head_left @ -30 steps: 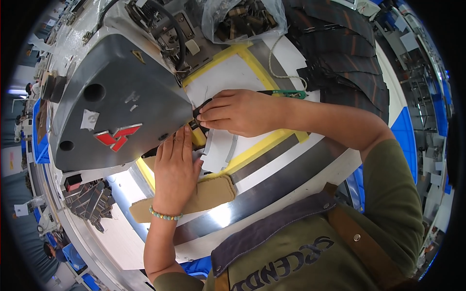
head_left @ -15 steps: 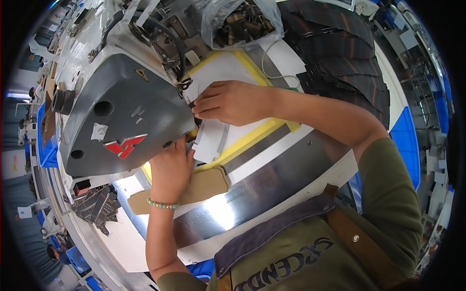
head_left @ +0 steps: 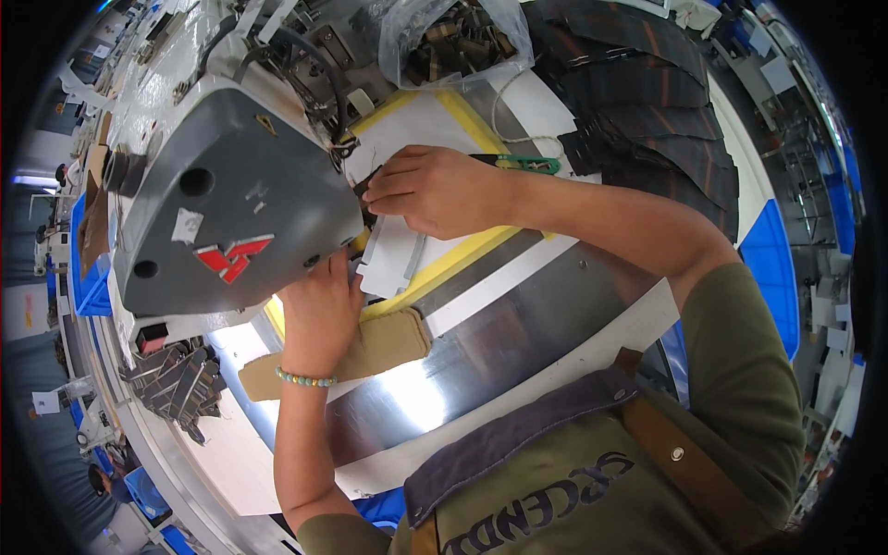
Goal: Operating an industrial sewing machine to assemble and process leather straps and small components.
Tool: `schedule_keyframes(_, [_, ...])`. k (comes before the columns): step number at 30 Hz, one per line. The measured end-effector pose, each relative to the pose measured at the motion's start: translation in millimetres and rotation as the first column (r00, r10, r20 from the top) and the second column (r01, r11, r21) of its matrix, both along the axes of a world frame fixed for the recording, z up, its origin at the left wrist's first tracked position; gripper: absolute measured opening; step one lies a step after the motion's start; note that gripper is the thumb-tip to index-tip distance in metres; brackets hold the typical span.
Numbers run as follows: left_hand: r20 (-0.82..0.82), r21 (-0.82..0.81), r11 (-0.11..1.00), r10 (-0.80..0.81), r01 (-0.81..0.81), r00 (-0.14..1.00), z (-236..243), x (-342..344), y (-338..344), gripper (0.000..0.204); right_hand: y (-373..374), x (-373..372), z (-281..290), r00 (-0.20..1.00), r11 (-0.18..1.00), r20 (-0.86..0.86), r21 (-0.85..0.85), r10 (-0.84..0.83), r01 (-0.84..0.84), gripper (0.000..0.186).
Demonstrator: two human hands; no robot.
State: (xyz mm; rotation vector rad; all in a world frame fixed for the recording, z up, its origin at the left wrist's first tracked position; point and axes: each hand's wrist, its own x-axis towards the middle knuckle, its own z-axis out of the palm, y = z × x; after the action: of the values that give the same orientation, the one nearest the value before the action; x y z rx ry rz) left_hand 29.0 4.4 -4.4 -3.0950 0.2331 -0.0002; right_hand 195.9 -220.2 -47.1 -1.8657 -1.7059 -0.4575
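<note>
The grey head of a sewing machine stands at my left, its needle area hidden from this view. My right hand is beside its far right edge, fingers bent and pressed together; a dark bit, perhaps fabric, shows at the fingertips. Close under the machine head's near edge is my left hand, with a beaded bracelet at the wrist. Its fingertips disappear behind the head. Between the hands a white plate-like guide lies on the yellow-taped white work surface. Green-handled thread snips lie just beyond my right wrist.
A brown cardboard strip lies by my left wrist. Dark plaid fabric pieces are heaped at the far right, with a clear bag of fabric pieces at the back. More plaid strips lie at left. A blue bin stands at right.
The view has shifted slightly, so the machine sits a little higher and further left. More of the green-handled snips shows beyond my right wrist. Both hands keep nearly the same place by the machine.
</note>
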Motion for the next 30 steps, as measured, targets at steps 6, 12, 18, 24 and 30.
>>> schedule_keyframes(6, [-0.010,-0.116,0.993,-0.031,0.030,0.999,-1.6,-4.4,-1.9,0.068,-5.8,-11.3,10.3,0.991,0.996,0.109,0.019,0.080,-0.083,0.037])
schedule_keyframes(12, [0.130,-0.105,0.988,-0.103,0.117,0.986,-7.7,-15.1,-3.6,0.080,-9.4,-31.5,12.0,0.990,0.986,0.032,-0.090,-0.135,0.137,0.040])
schedule_keyframes(18, [0.137,-0.129,0.985,-0.093,0.111,0.986,-9.4,-17.0,-2.0,0.082,-8.3,-27.2,10.1,0.988,0.988,0.098,-0.095,-0.116,0.125,0.040])
schedule_keyframes(24, [0.146,-0.137,0.986,-0.075,0.095,0.987,-11.0,-17.4,-4.0,0.080,-8.0,-23.7,4.8,0.996,0.985,0.057,-0.151,-0.073,0.081,0.039])
schedule_keyframes(30, [0.155,-0.142,0.985,-0.075,0.097,0.985,-8.8,-18.5,-4.0,0.080,-7.8,-23.9,3.9,0.996,0.990,0.052,-0.122,-0.068,0.073,0.038])
